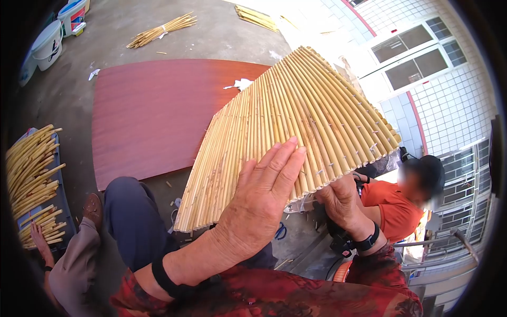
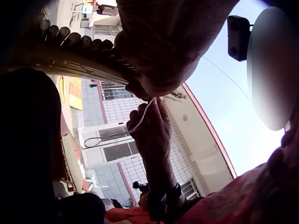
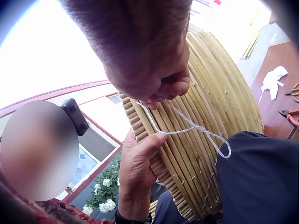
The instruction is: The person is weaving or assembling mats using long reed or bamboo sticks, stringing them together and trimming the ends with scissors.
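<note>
One cane mat (image 1: 264, 124), edge clasped in left hand (image 1: 259, 195); one white cord (image 3: 198, 128), looped, pinched in right hand (image 1: 343, 201); pliers (image 3: 292, 119) lying on red board (image 1: 153, 116).

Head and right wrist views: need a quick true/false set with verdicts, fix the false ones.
1. The left hand touches the cane mat. True.
2. The right hand rests on a bucket. False: the right hand is at the mat's edge.
3. A tied bundle lies beyond the red-brown board. True.
4. The person at right wears a green top. False: it is an orange top.
5. A white cord runs from the right hand across the canes. True.
</note>
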Demonstrator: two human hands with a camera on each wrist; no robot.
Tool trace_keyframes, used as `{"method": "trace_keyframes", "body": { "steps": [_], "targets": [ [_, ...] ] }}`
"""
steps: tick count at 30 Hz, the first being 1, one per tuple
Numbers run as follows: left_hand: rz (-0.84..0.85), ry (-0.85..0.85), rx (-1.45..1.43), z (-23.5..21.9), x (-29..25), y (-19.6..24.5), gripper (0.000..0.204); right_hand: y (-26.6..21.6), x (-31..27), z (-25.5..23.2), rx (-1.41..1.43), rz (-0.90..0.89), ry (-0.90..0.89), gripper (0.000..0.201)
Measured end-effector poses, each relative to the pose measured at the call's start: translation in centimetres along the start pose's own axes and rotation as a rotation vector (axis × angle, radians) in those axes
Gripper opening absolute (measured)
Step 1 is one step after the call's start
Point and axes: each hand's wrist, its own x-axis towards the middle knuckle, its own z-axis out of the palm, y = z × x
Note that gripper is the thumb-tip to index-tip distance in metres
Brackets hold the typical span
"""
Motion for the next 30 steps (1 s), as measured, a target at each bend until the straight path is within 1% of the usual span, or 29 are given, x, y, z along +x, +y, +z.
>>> {"method": "trace_keyframes", "body": {
  "steps": [2,3,5,6,8,9,11,12,14,18,20,21,22,23,24,26,27,30],
  "targets": [
    [-0.026,-0.025,0.003,-0.1,-0.1,0.1,0.052,0.1,0.4,-0.1,-0.146,-0.216,0.057,0.004],
    [-0.023,-0.024,0.002,0.0,0.0,0.1,0.052,0.2,0.3,-0.1,-0.149,-0.217,0.059,0.004],
    [-0.006,0.03,0.0,0.2,0.1,0.1,0.066,0.6,-0.2,-0.4,-0.125,-0.108,0.019,0.004],
    [-0.003,0.028,-0.001,0.3,0.1,0.1,0.066,0.6,-0.3,-0.5,-0.126,-0.107,0.022,0.004],
    [-0.01,0.006,0.023,0.3,0.0,0.2,0.065,0.5,-0.6,-0.7,-0.051,0.048,-0.051,0.005],
    [-0.009,0.005,0.024,0.2,0.0,0.2,0.065,0.4,-0.4,-0.6,-0.05,0.048,-0.049,0.005],
    [-0.028,-0.062,0.069,0.0,-0.1,0.3,0.052,0.2,0.0,-0.2,-0.11,-0.109,0.017,0.007],
    [-0.027,-0.065,0.07,0.0,-0.2,0.2,0.052,0.1,0.1,-0.3,-0.108,-0.108,0.02,0.007],
    [-0.015,-0.07,0.073,-0.2,-0.2,0.1,0.052,-0.4,0.4,-0.6,-0.205,-0.128,0.003,0.012],
    [-0.021,-0.069,0.069,-0.6,0.0,0.2,0.052,-1.4,0.9,-0.7,-0.228,-0.134,0.061,0.014],
    [-0.026,-0.006,0.032,-0.5,0.0,-0.1,0.056,-1.4,1.1,-0.6,-0.235,-0.188,0.078,0.015],
    [-0.021,-0.013,0.043,-0.6,0.0,-0.1,0.056,-1.1,1.2,-0.3,-0.159,-0.198,0.086,0.014],
    [-0.03,-0.002,0.035,-0.7,0.1,0.0,0.06,-1.0,1.3,-0.3,-0.148,-0.201,0.096,0.014],
    [-0.039,0.01,0.027,-0.9,0.0,0.1,0.063,-1.0,1.4,-0.2,-0.124,-0.184,0.067,0.014],
    [-0.034,0.001,0.039,-1.1,0.0,0.0,0.063,-1.1,1.5,-0.1,-0.102,-0.166,0.039,0.013],
    [-0.037,-0.021,0.031,-1.2,0.0,-0.1,0.069,-1.4,1.6,0.0,-0.081,-0.164,0.027,0.014],
    [-0.029,-0.026,0.038,-1.2,0.0,-0.1,0.069,-1.6,1.6,0.0,-0.068,-0.16,0.004,0.015],
    [-0.041,-0.021,0.038,-1.4,-0.1,-0.1,0.068,-1.9,2.0,-0.1,-0.064,-0.197,0.008,0.015]
  ]
}}
